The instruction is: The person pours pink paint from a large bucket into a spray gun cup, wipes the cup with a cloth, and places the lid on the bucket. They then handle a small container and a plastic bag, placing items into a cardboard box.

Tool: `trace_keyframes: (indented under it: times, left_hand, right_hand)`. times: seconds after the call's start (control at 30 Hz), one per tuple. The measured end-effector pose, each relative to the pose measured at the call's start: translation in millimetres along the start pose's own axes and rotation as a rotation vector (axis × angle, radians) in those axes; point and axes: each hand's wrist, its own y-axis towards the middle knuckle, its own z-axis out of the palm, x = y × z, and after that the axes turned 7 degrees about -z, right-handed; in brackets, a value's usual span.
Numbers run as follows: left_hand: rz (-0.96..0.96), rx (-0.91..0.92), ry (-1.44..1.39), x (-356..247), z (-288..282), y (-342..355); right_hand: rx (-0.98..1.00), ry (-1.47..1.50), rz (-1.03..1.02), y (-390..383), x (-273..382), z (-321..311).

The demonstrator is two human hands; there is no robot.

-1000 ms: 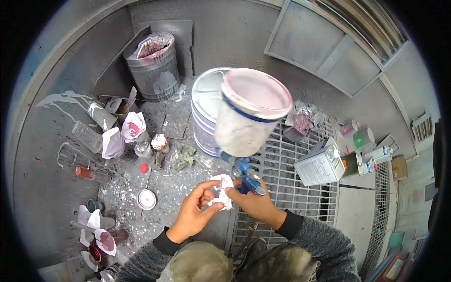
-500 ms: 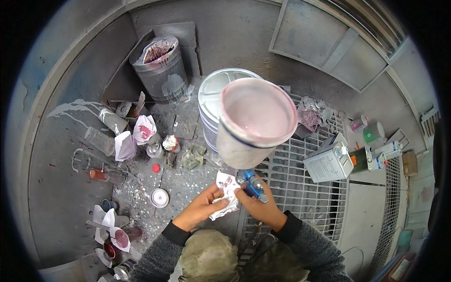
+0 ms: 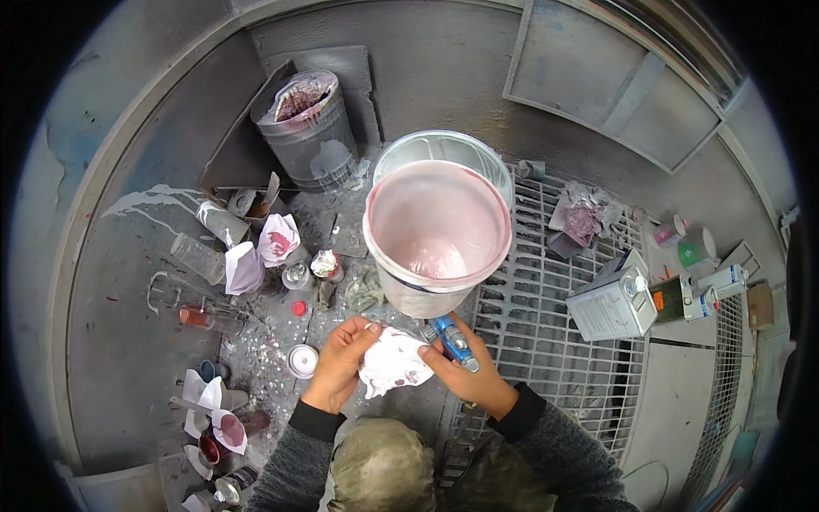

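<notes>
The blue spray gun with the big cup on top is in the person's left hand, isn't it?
No, the hand is wrong: the head view shows the blue spray gun with the big cup on top in the person's right hand.

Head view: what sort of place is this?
Most likely a spray-painting booth: the right hand holds what looks like a blue spray gun, white streaks mark the grey wall, and metal grating covers part of the floor.
</notes>
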Motion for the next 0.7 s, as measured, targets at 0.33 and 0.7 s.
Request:
trace_keyframes:
  times: [0.33, 0.7]
  left_hand:
    - [-0.303, 0.371, 0.306, -10.8, -11.9, -3.4]
    - [0.160, 0.194, -0.159, 12.2, 18.1, -14.9]
  right_hand:
    - [-0.010, 0.034, -0.021, 4.6, -9.2, 0.8]
    - [-0.104, 0.325, -0.027, 9.3, -6.5, 14.2]
